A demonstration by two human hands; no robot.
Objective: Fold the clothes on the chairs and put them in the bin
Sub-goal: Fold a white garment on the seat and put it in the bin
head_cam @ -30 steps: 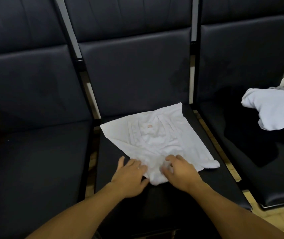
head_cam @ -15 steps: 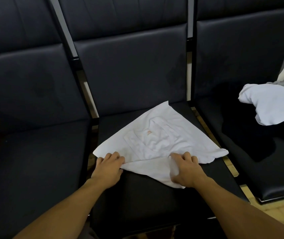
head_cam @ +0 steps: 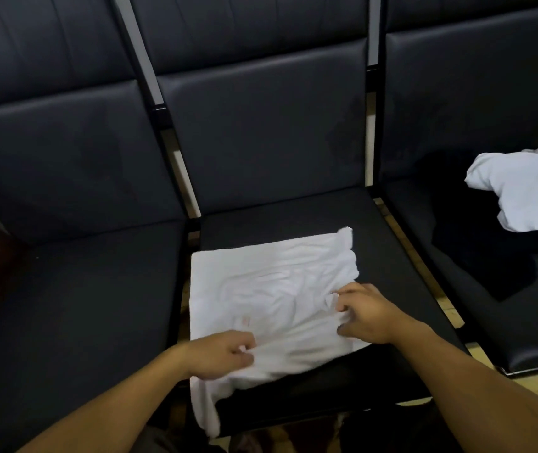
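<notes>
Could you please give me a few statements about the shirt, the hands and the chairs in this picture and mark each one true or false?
1. The white shirt lies on the middle chair. True.
2. The left hand hangs free and touches nothing. False: it pinches the shirt's near edge.
3. The right hand grips the shirt's right side. True.
4. The right chair holds a crumpled pale garment and a dark garment. True.
5. Part of the shirt hangs over the seat's front edge. True.
6. A bin stands on the left chair. False: no bin is in view.
</notes>
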